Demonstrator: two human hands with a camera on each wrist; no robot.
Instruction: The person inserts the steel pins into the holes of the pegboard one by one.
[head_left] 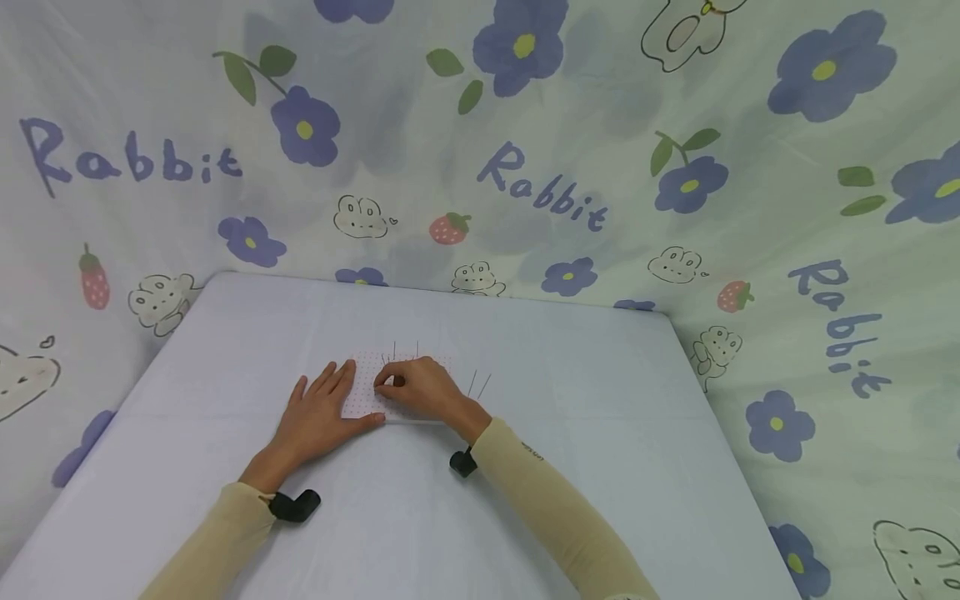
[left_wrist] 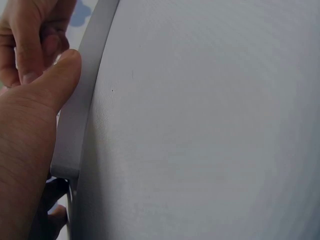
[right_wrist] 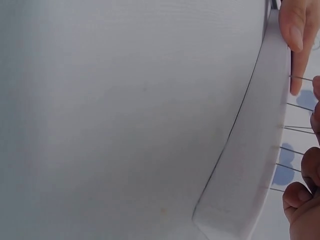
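Note:
A white pad (head_left: 363,397) printed with a grid of red dots lies on the table, and several thin needles (right_wrist: 298,130) stand up from it. My left hand (head_left: 318,417) is spread over its left side, with the thumb along the front edge. Over the pad's middle, the fingers of my right hand (head_left: 423,387) are curled, thumb and forefinger together. In the right wrist view, a needle (right_wrist: 301,78) rises from the pad to those fingertips, which pinch its upper end. The right hand hides much of the pad in the head view.
A white-covered table (head_left: 600,433) extends around the pad on all sides. Behind it hangs a curtain (head_left: 405,167) with flowers and rabbits. Dark wrist cameras (head_left: 296,506) sit at both cuffs. Two slanted needles (head_left: 480,385) stand to the right of my right hand.

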